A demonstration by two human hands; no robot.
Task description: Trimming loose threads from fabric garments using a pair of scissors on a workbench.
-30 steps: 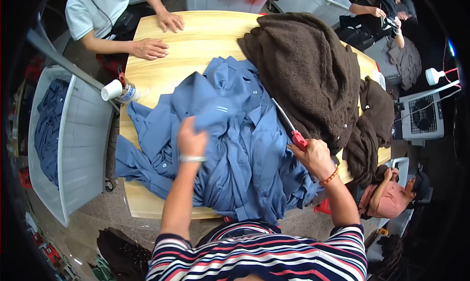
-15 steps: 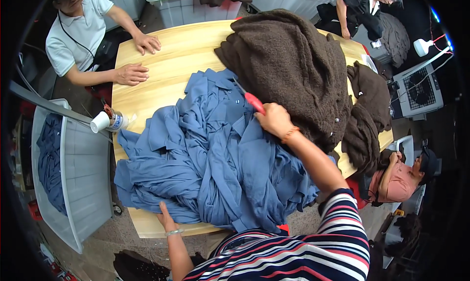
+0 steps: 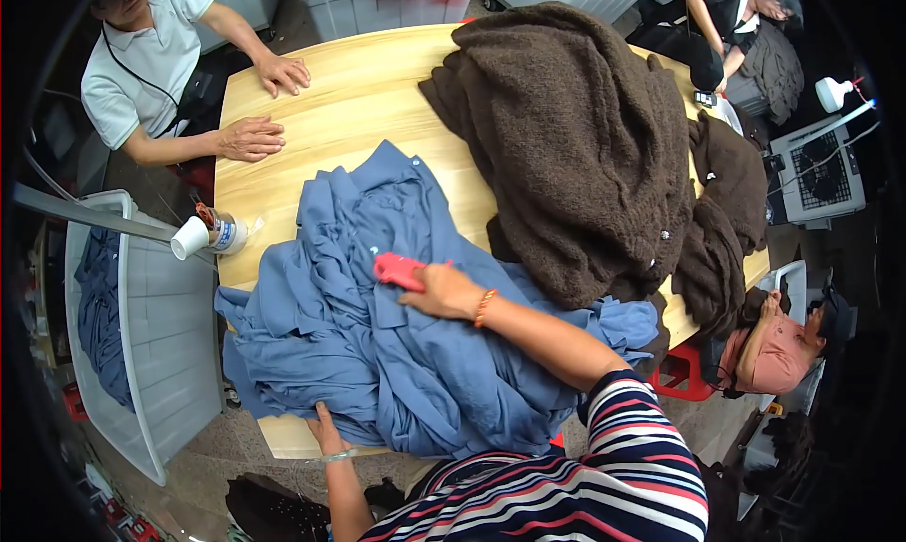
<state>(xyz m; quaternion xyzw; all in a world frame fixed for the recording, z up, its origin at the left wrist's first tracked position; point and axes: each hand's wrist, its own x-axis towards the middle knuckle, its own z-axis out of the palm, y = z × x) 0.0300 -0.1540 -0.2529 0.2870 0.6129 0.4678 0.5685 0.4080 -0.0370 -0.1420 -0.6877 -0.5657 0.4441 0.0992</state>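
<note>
A heap of blue collared shirts [image 3: 311, 339] with small buttons covers the near half of the wooden table. My right hand [image 3: 444, 292] is closed around red-handled thread snips [image 3: 398, 271], held over the middle of the heap; the metal tips cannot be made out now. At the near edge of the heap is my left hand [image 3: 328, 433], its thumb against the cloth. The cloth hides most of its fingers, so I cannot tell how it grips. Right of the shirts rises a pile of dark brown knit garments [image 3: 576, 146].
The table [image 3: 340, 80] shows bare wood at its far left, where another person's hands [image 3: 253, 138] lie flat. A white paper cup [image 3: 192, 238] lies tilted at the left edge beside a grey bin [image 3: 165, 353]. A red stool [image 3: 681, 372] and two more people are at the right.
My right hand has moved left and nearer with the snips, away from the brown pile. The top blue shirt has shifted left, its collar spread differently. My left hand stays near the same place.
</note>
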